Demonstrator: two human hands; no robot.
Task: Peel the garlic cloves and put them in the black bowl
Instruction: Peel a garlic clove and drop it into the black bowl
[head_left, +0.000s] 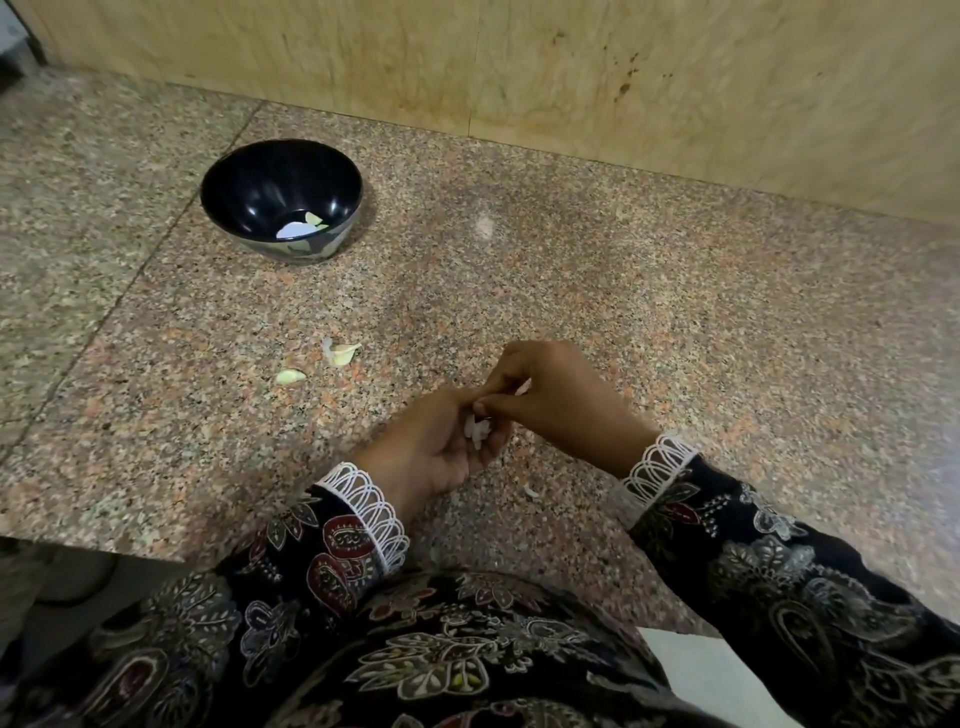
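Fingers (496, 402) of both hands pinch one garlic clove (477, 432) above the tabletop (675, 312); black bowl (234, 176) sits well apart.

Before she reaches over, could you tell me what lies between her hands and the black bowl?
Head view: two garlic pieces on the granite counter.

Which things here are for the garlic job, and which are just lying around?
For the job:
- round glossy black bowl
- pale clove in the bowl
- two pale cloves on the counter
- white garlic piece in the left hand, picked at by the right hand

Just lying about:
- small white skin scrap
- speckled granite counter
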